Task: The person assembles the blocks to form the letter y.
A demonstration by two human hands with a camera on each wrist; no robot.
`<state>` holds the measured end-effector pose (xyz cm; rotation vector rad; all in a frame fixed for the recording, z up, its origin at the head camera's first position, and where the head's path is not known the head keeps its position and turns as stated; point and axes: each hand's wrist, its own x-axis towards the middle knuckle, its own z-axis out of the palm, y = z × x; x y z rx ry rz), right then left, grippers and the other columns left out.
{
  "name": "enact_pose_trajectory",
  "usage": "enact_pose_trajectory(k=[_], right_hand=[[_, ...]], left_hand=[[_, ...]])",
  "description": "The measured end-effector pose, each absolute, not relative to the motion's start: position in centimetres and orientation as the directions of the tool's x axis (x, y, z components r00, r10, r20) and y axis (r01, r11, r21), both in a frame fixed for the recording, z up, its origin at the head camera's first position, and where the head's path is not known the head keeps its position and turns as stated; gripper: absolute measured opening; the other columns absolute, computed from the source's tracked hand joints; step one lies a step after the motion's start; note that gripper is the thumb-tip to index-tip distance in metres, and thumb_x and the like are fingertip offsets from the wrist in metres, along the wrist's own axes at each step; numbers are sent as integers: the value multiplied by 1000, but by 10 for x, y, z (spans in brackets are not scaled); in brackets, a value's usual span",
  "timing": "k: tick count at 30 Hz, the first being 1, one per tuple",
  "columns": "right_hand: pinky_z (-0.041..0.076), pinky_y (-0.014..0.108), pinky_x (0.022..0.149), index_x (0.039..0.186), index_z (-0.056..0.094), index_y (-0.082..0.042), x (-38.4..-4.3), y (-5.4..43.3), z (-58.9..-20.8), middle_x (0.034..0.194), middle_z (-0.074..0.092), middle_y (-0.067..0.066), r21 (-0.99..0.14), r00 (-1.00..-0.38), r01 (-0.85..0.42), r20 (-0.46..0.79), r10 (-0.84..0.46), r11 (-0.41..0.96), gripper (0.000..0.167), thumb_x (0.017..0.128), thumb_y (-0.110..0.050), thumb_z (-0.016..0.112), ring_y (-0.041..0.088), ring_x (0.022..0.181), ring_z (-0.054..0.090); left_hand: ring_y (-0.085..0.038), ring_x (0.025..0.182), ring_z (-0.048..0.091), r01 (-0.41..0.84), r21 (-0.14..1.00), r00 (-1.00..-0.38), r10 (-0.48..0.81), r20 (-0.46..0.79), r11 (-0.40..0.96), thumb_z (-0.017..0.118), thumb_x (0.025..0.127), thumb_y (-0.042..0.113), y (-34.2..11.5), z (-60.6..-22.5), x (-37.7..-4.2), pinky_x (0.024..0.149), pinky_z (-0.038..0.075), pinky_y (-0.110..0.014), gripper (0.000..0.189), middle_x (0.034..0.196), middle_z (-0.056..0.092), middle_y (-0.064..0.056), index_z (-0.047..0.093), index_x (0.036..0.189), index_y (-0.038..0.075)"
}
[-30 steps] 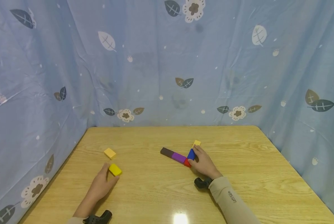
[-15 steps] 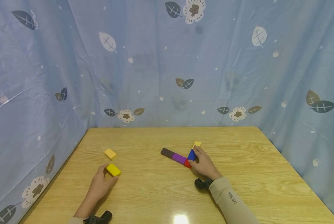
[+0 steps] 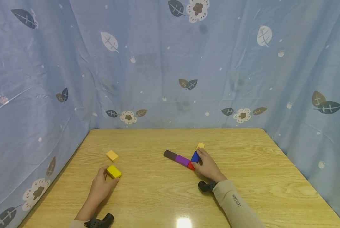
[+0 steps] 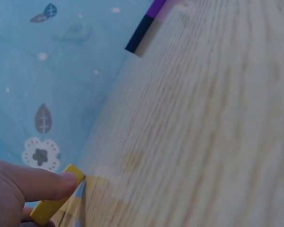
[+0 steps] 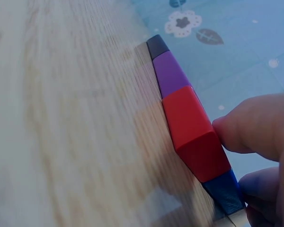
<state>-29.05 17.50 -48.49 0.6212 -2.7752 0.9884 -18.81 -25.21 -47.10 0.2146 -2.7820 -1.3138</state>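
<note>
While left hand pinches yellow block, only head view shows loose block

- There's the blue curtain, hanging in folds behind the table and along both its sides!
- Up high now, a white flower with a brown centre, a dark leaf just beside it.
- Lower down, a brown-and-grey leaf pair.
- And look at that wood, yellowish, grained, a bright glare blazing on the near part!
</note>
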Motion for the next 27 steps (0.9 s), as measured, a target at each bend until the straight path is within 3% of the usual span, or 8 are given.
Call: enact_pose_trajectory(k=[22,27], right_hand=[[25,55,114,143,31,7,-290,174,-487,153,24,24,-572,-911,-411,230,-342,710,69,93,-33,57,41,142,21],[26,55,113,143,32,7,-290,173,-487,152,26,25,-571,-909,-416,246,-335,708,68,93,-31,58,42,141,23]], left_hand=[[-47,137,25,-57,809,-992,-122,18,586,66,89,18,-252,-472,-186,111,31,-51,79,151,17,-33,16,147,-4],[-45,136,30,-6,838,-996,-80,45,545,69,88,23,-251,-473,-188,106,38,-47,81,150,22,-30,19,147,-3]])
